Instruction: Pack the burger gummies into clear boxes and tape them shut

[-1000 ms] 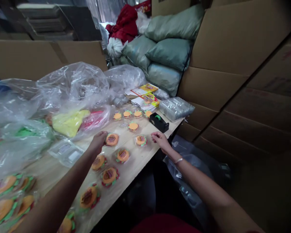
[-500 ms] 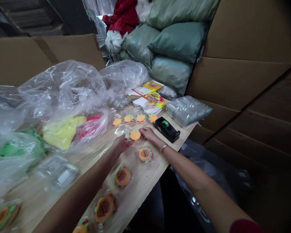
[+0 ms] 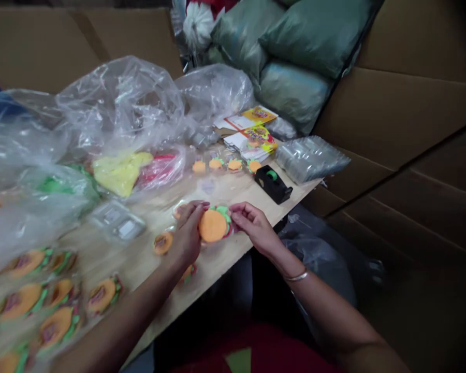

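Between my two hands is an orange toy burger (image 3: 212, 226) with green and red layers, lifted near the front edge of the table. My left hand (image 3: 188, 230) grips its left side, thumb and fingers closed on the bun. At the right rim, my right hand (image 3: 254, 225) pinches the green and red edge. Close to my left hand lies a small orange toy bun (image 3: 163, 242) with a printed label. Another toy burger (image 3: 188, 273) is partly hidden under my left wrist.
Several toy burgers (image 3: 216, 163) stand in a row farther back. A black tape dispenser (image 3: 274, 184) is at the right, before clear plastic packs (image 3: 310, 158) and printed cards (image 3: 258, 137). Plastic bags (image 3: 120, 103) fill the back left. Packed burgers (image 3: 103, 295) lie front left.
Both hands have brought the toy burger up from the table and nearer to me. The view has tilted down and turned left, showing more packed burgers at the lower left.
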`<state>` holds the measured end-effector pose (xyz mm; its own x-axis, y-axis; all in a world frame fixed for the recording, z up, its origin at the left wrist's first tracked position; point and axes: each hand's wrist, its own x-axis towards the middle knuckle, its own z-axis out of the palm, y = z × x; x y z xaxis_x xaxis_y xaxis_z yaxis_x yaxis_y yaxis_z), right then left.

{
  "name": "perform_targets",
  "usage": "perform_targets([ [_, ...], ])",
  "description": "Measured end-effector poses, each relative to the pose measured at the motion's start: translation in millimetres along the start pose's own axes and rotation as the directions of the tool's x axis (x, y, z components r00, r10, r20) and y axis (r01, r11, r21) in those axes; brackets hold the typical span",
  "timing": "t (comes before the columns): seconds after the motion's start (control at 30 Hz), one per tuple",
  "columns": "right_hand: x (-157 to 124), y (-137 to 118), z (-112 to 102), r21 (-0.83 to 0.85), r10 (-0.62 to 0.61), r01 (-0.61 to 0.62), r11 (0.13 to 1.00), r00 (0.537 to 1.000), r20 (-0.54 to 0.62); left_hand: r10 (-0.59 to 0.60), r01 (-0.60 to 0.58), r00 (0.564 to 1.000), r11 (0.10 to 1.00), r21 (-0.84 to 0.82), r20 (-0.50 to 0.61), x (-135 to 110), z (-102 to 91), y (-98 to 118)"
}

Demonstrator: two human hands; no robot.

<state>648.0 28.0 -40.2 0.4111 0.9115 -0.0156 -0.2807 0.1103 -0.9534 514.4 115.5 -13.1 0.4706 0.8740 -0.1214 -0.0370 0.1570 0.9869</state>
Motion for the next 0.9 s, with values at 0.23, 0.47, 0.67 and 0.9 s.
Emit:
perform_targets([
  [0.23,-83,22,31,-0.032,0.104,-0.100,0.994,0.985,0.136,-0.325,0.330,0.944,0.934,-0.134,0.058,-115,-27.4,-29],
  [0.47,-158,34,31,-0.209,0.062,-0.004,0.978,0.960,0.274,-0.428,0.474,0.876,0.849,-0.235,0.222,-185,-48.4,-51],
  [0.67,-204,31,15,-0.303,0.004,0.176,0.937,0.860,0.511,-0.515,0.612,0.785,0.734,-0.296,0.344,-217,-59.2,-61],
  [0.9,-215,22,12,-0.363,0.054,0.251,0.897,0.754,0.655,-0.520,0.644,0.756,0.701,-0.307,0.398,-225,-65.7,-59],
])
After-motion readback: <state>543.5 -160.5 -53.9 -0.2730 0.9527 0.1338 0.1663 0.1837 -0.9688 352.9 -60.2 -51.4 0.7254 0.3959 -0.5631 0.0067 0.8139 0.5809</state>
